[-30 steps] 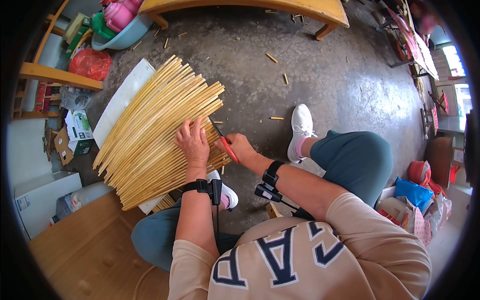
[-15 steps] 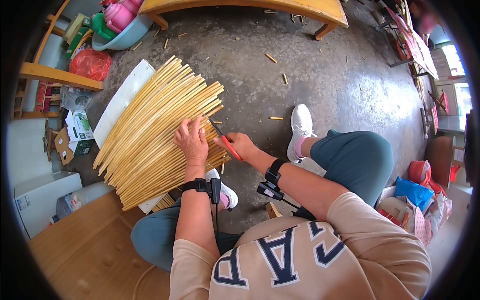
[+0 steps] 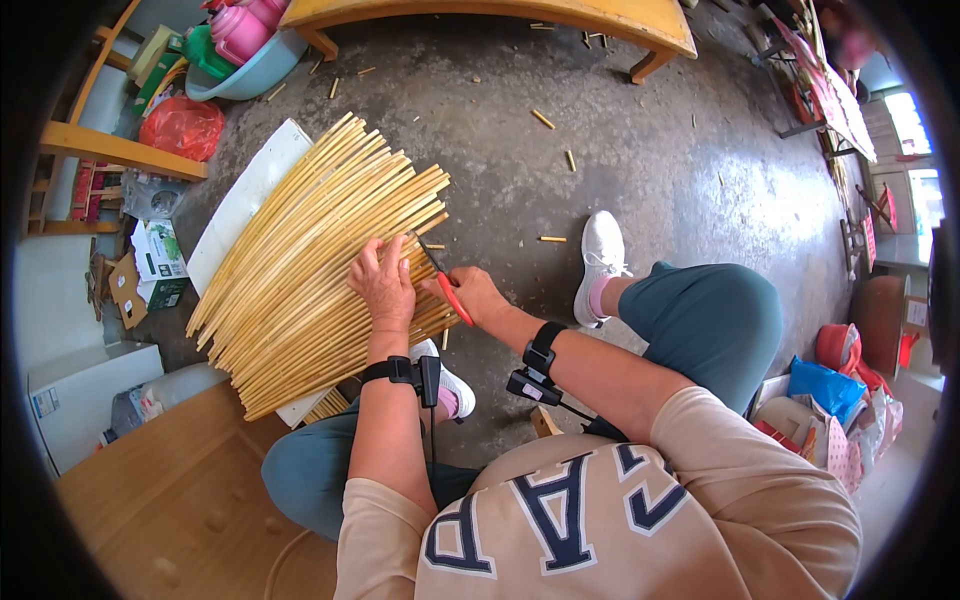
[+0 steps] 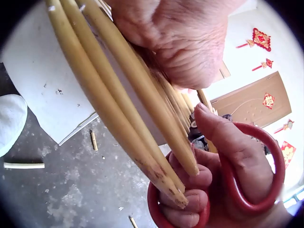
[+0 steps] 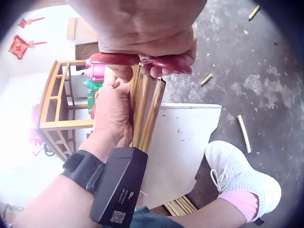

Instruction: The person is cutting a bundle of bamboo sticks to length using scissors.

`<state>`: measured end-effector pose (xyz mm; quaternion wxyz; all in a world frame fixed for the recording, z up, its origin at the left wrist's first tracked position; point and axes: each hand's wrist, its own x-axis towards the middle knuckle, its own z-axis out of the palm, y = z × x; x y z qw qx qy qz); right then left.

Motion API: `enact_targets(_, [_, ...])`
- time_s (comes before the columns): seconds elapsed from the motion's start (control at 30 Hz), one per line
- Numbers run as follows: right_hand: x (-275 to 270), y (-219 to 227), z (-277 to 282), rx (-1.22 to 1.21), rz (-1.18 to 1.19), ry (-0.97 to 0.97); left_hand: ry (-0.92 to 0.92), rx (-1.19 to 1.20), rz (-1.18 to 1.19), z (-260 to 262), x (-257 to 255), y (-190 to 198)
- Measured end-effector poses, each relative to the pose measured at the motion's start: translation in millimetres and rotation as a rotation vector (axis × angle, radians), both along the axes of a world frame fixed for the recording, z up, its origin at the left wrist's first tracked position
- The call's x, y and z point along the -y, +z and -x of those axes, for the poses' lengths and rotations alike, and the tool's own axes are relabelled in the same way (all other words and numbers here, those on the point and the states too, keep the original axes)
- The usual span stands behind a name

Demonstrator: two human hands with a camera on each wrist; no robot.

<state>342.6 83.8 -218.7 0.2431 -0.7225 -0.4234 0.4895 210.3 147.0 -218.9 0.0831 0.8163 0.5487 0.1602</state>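
A fan of thin yellow stalks (image 3: 300, 270), laid side by side like a mat, lies on a white board (image 3: 235, 215). My left hand (image 3: 385, 290) rests on the stalks near their right ends, fingers bent; whether they pinch a stalk is hidden. Just right of it, my right hand (image 3: 480, 298) grips scissors by their red handles (image 3: 453, 297). The dark blades (image 3: 430, 255) point up beside my left fingertips, at the stalk ends. Close up in the left wrist view, thumb and fingers sit through the red loops (image 4: 280, 156), behind several stalk ends (image 4: 156, 175).
Short cut pieces (image 3: 542, 118) lie scattered over the concrete floor. A yellow wooden table (image 3: 490, 14) stands ahead. At the left are a blue basin (image 3: 250, 80), a red bag (image 3: 180, 127) and boxes (image 3: 160, 260). My white shoe (image 3: 602, 255) is at the right.
My right hand and the scissor handles shift slightly, first right and then back left, with the blades staying by the left fingertips. The left hand holds nearly the same place on the stalks.
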Motion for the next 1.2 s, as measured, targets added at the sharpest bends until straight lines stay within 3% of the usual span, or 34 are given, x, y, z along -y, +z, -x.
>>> enact_targets(0.27, [1, 2, 1, 0.021, -0.048, -0.013, 0.0, 0.016, 0.037, 0, 0, 4])
enact_targets(0.37, [-3, 8, 1, 0.022, 0.039, -0.002, -0.001, 0.014, 0.026, 0, 0, 3])
enact_targets(0.67, [3, -11, 5, -0.051, -0.071, -0.074, -0.033, 0.039, -0.01, 3, 0, 3])
enact_targets(0.83, [5, -4, -5, -0.051, 0.13, -0.054, -0.014, 0.122, -0.07, 1, -1, -1])
enact_targets(1.2, [-6, 6, -11, 0.018, 0.054, 0.097, -0.016, 0.038, -0.03, 0, 1, 4])
